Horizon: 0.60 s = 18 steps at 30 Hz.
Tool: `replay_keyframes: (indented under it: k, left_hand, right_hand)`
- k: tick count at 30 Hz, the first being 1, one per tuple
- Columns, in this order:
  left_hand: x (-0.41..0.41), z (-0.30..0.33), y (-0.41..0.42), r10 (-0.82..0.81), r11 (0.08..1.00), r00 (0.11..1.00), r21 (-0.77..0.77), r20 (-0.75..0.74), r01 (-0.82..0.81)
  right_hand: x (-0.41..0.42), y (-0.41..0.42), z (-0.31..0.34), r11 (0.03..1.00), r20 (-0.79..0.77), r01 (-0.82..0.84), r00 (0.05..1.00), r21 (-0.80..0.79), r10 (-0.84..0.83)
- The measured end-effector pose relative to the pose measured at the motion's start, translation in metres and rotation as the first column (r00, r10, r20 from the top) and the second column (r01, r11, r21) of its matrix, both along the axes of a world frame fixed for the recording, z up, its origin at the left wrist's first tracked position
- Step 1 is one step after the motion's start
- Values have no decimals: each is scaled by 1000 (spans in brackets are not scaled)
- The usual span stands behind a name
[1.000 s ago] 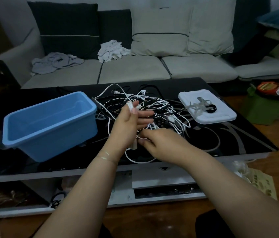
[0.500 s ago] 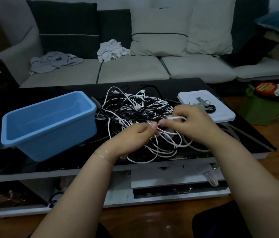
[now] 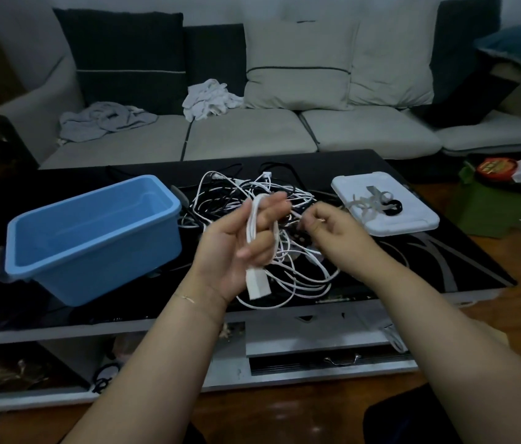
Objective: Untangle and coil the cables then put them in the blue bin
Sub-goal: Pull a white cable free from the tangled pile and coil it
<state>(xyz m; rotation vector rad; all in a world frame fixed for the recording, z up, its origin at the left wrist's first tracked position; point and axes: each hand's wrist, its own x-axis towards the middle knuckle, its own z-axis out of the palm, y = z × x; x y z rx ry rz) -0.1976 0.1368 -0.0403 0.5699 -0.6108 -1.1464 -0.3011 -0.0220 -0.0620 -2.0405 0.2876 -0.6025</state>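
- The blue bin [image 3: 92, 238] stands on the left part of the black glass bench [image 3: 464, 264], tilted with its near end hanging past the bench edge; nothing shows inside it, only its bare blue walls and floor.
- Just to the right of the bin lies the tangle of cables [image 3: 252, 200], white and black strands piled together in the middle of the bench, with loose white loops trailing toward the near edge.
- The left hand [image 3: 240, 245] is raised above the pile, palm toward the camera, with a few turns of white cable [image 3: 252, 225] looped round its fingers; the thumb lies across the strands, holding them.
- A white adapter block [image 3: 257, 283] at the end of that cable hangs below the left palm.
- The right hand [image 3: 333, 232] is just beside the left, fingers curled, pinching a white strand that runs across to the left hand's loops.
- To the right of the pile a white lid [image 3: 413, 219] lies flat on the bench, carrying some pale strips [image 3: 368, 203] and a small black ring [image 3: 393, 208].
- Behind the bench stands a grey sofa [image 3: 252, 136] with cushions; a grey cloth [image 3: 105, 118] and a white cloth [image 3: 209, 99] lie crumpled on its seat.
- On the floor at the right sits a green box [image 3: 489, 209] with packets on top, too dim to make out.
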Motion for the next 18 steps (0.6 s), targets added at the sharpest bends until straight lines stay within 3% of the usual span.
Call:
replay_keyframes:
  k: [3,6,8,12,15,18]
  left_hand:
    - [8,3,5,59,997,988,-45,-143,-66]
    - [12,5,7,176,982,953,-17,-248,-186]
    - [13,6,8,244,967,931,-5,-273,-255]
    - [18,7,8,345,937,908,22,-239,-350]
    - [20,3,7,436,900,881,61,-185,-432]
    - [21,-3,4,531,831,833,97,156,-548]
  right_hand:
    - [1,11,-3,940,-197,-21,979,-340,-50]
    - [4,32,-6,855,-315,-102,946,-509,-75]
    - [7,51,-8,852,-320,-150,947,-502,-22]
    - [8,67,-9,969,-281,-209,945,-132,166]
    - [9,66,-6,948,-301,-222,942,-227,149]
    - [6,66,-1,888,-331,-216,940,-407,77]
